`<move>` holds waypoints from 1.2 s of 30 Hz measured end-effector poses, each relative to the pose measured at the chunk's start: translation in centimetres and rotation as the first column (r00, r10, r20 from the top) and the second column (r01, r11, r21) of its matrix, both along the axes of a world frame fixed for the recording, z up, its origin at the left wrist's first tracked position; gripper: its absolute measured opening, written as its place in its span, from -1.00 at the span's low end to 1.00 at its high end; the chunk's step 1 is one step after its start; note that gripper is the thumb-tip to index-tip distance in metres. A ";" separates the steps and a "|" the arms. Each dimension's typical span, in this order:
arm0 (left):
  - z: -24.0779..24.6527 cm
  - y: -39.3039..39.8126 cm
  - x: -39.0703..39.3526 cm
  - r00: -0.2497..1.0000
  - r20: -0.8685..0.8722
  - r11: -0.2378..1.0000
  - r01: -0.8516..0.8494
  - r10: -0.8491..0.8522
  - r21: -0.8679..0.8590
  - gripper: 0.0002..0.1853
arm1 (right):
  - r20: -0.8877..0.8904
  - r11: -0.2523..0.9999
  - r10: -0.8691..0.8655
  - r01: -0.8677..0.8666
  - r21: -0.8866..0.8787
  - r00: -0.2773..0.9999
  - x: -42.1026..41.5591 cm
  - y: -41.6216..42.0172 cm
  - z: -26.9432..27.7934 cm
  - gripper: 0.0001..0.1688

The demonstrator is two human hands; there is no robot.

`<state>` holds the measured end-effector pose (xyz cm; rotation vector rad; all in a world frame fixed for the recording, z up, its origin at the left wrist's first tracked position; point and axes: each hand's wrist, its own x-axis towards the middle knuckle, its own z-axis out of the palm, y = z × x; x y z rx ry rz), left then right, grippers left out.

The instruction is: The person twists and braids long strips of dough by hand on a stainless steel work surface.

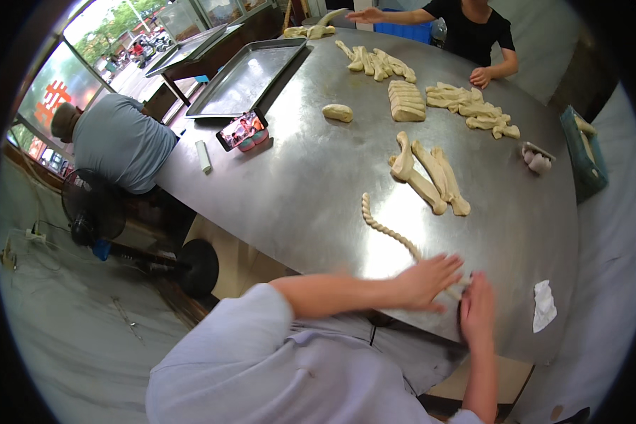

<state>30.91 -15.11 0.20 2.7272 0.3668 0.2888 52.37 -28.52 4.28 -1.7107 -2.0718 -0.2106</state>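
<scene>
A twisted rope of dough lies on the steel table, running from the middle of the view down to my hands. My left hand is spread flat over its near part, fingers extended and a little blurred. Close to its right, my right hand rests palm down near the rope's end, mostly covering it. A short piece of dough shows between the two hands. Beyond the rope lie several long dough strips, some of them overlapping.
Farther back are a row of dough pieces, twisted dough piles and a small dough lump. A phone stands left, near a metal tray. Crumpled tissue lies right. A person in black stands across; another person sits left.
</scene>
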 end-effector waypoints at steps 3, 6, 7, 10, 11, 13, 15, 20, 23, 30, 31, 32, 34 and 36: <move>2.7 -4.2 -1.3 0.997 -0.042 0.995 -0.066 0.069 0.069 0.12 | -0.208 0.940 -0.202 0.130 -0.315 0.957 1.6 -1.4 2.1 -0.84; 1.8 1.2 3.7 0.915 0.181 0.894 -0.394 0.360 0.215 0.09 | -0.257 0.896 -0.332 0.219 -0.387 0.908 1.7 4.9 1.7 -0.84; 0.3 1.5 3.7 0.948 0.149 0.937 -0.305 0.281 0.171 0.09 | -0.245 0.905 -0.353 0.262 -0.336 0.903 1.8 6.5 0.7 -0.83; 0.9 0.4 1.9 0.999 -0.032 0.999 -0.003 0.005 0.049 0.11 | -0.096 0.996 -0.076 0.070 -0.058 0.992 0.5 0.7 -0.6 -0.85; 2.2 -2.3 0.2 0.997 -0.077 0.999 0.034 -0.031 0.035 0.11 | -0.026 1.000 -0.018 0.018 0.000 1.000 0.7 -1.8 0.2 -0.86; 4.6 -3.8 -0.1 0.988 -0.155 0.994 -0.009 0.027 0.110 0.10 | -0.157 0.952 -0.209 0.164 -0.260 0.965 1.6 -2.1 1.7 -0.86; 3.5 -0.9 3.5 0.963 -0.032 0.950 -0.259 0.268 0.172 0.10 | -0.214 0.745 -0.526 0.324 -0.583 0.823 0.9 3.4 3.8 -0.86; -0.2 -0.9 2.7 1.000 -0.013 0.995 0.006 -0.005 0.097 0.13 | -0.048 0.990 -0.088 0.082 -0.116 0.995 0.8 -1.3 -1.4 -0.75; 3.1 -4.7 1.6 0.990 -0.081 0.989 -0.110 0.118 0.098 0.19 | -0.272 0.856 -0.328 0.163 -0.491 0.905 1.9 -2.0 1.0 -0.67; 0.8 -1.8 3.1 0.996 0.024 0.996 0.086 -0.085 -0.034 0.17 | -0.023 0.985 -0.122 0.118 -0.123 0.992 2.6 0.5 -0.4 -0.78; 1.0 -4.1 1.8 0.996 0.002 0.996 0.089 -0.089 0.015 0.16 | -0.071 0.962 -0.188 0.169 -0.214 0.980 2.8 0.3 0.3 -0.79; 2.2 -3.8 2.5 0.999 -0.040 0.998 0.011 -0.009 0.054 0.16 | -0.115 0.925 -0.255 0.207 -0.318 0.960 2.5 -0.3 0.9 -0.81; 2.6 -2.3 5.1 0.991 0.028 0.985 -0.131 0.128 0.115 0.15 | -0.175 0.865 -0.409 0.319 -0.387 0.896 1.6 1.3 1.6 -0.79; 1.2 2.8 7.1 0.936 0.258 0.934 -0.294 0.238 0.204 0.15 | -0.229 0.940 -0.279 0.216 -0.266 0.933 2.0 4.4 0.4 -0.80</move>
